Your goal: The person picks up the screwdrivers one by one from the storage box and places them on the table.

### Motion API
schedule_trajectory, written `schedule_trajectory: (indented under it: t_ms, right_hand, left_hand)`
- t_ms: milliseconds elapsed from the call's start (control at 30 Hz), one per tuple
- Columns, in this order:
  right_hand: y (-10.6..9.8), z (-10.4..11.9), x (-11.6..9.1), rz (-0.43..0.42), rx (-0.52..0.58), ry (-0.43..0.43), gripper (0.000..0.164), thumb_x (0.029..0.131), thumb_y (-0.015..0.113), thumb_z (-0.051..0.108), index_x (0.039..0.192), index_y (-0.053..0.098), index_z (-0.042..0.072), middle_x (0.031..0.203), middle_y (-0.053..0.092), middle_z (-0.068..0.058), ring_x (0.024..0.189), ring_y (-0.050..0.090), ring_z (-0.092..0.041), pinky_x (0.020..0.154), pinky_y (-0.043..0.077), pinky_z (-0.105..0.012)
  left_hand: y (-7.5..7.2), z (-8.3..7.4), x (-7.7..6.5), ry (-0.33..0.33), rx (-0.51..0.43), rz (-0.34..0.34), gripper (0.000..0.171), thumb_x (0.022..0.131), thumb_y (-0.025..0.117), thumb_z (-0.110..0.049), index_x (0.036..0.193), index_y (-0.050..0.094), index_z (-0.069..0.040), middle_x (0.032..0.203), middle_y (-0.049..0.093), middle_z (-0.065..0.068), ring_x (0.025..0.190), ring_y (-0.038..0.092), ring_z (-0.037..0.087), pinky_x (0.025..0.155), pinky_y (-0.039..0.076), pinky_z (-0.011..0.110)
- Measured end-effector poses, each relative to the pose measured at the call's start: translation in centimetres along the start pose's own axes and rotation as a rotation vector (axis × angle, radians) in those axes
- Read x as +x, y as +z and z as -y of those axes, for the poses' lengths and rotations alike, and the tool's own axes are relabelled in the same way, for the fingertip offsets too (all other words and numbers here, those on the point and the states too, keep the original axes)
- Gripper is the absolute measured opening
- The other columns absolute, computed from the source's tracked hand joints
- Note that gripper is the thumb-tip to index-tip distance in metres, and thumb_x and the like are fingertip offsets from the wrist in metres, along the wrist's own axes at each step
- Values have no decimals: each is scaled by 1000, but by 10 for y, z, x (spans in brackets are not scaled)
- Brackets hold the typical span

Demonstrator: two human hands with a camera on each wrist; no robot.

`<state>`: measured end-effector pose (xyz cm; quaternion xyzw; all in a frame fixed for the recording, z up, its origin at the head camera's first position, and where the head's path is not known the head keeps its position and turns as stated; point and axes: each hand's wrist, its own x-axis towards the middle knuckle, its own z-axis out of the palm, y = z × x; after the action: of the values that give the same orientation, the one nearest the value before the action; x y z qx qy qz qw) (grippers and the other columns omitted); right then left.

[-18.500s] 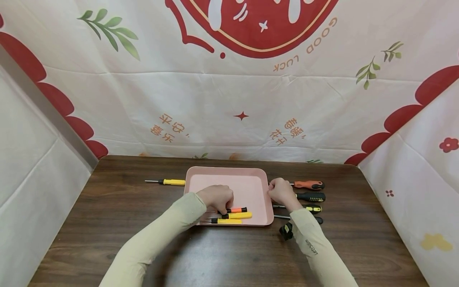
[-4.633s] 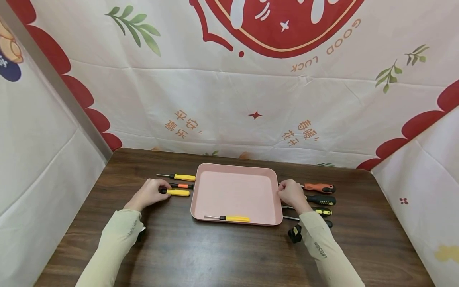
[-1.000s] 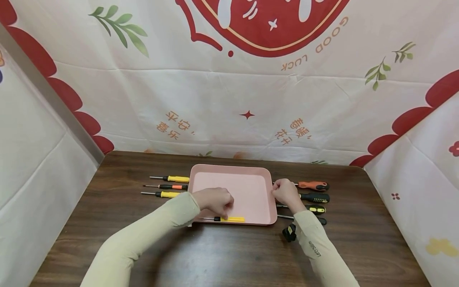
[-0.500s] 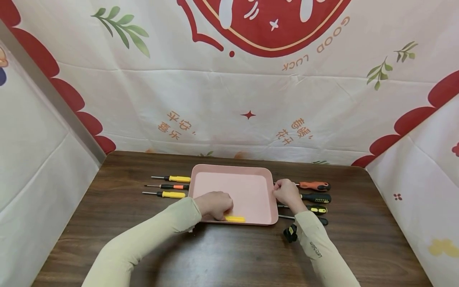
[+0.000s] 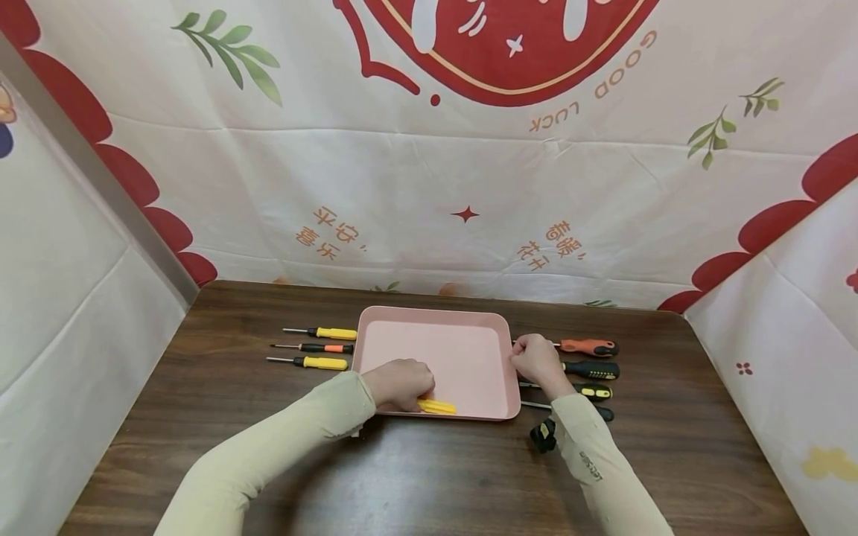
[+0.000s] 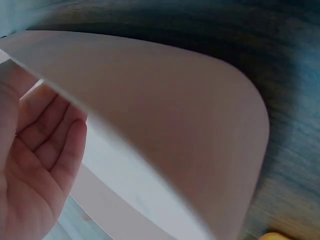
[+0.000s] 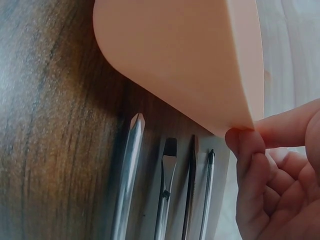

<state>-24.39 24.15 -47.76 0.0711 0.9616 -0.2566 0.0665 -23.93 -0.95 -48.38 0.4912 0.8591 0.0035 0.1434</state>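
Observation:
The pink tray sits on the table between my hands. Inside it, near the front wall, my left hand grips a yellow-handled screwdriver; only the handle shows, slightly slanted, and the shaft is hidden by the hand. In the left wrist view, curled fingers show behind the tray wall, the screwdriver out of sight. My right hand pinches the tray's right rim between thumb and fingers, plain in the right wrist view, where the tray wall fills the top.
Left of the tray lie a yellow screwdriver, an orange-and-black one and another yellow one. To the right are larger screwdrivers with orange, black and black-yellow handles, and another dark one.
The orange-and-black screwdriver and a yellow one went from tray to table left of it. My left hand then returned, lowered onto the last yellow screwdriver and gripped it. The right hand stayed on the rim.

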Motion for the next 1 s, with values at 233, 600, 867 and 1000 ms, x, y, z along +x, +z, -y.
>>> schedule_trajectory:
  t_ms: [233,600,867,1000]
  right_hand:
    - [0,0,-1,-7,-5,-8,11,74,55,7,64,56,6,61,52,-4,56,47,-19,50,36,-27]
    - [0,1,-1,0,7,2,11,75,56,8,64,57,6,63,54,-5,57,48,-20,51,37,-28]
    - [1,1,-1,3,16,-4,11,75,55,6,64,56,6,62,53,-5,55,47,-19,49,36,-28]
    - [0,1,-2,15,23,7,11,76,55,6,65,56,6,62,53,-5,55,47,-19,50,36,-28]
  left_hand:
    - [-2,1,-3,-28,-6,-11,10,73,71,-22,69,64,-17,59,51,-9,54,41,8,53,40,22]
    - [-7,11,-12,-73,-45,-66,12,72,71,-25,77,65,-16,63,51,-10,58,45,7,57,40,22]
    - [-17,26,-27,-69,-155,-118,14,72,72,-23,73,62,-13,63,49,-9,59,42,6,58,38,21]
    - [-19,32,-34,-80,-179,-121,13,73,72,-23,75,63,-13,64,51,-8,59,42,6,57,37,21]
